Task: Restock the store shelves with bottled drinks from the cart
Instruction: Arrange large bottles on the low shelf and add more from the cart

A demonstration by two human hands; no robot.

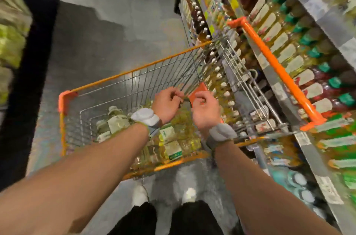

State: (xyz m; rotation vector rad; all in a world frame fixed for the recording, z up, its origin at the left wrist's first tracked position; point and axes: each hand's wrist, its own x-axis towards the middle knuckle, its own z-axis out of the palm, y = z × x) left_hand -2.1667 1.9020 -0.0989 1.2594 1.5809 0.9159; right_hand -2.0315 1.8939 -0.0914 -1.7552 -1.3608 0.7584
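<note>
Grey shop floor fills the upper left of the frame. Long grey metal shelves (317, 15) run down the right side, packed with rows of shelved bottles (279, 42). At centre stands a wire shopping cart with orange trim (66, 98). Several clear bottles of yellow drink with pale labels (174, 148) lie in its basket. Above them the left hand (168, 103) and right hand (205, 107) hover close together, fingers curled; blur hides whether they pinch anything. Neither grips a bottle, so much restocking seems left.
</note>
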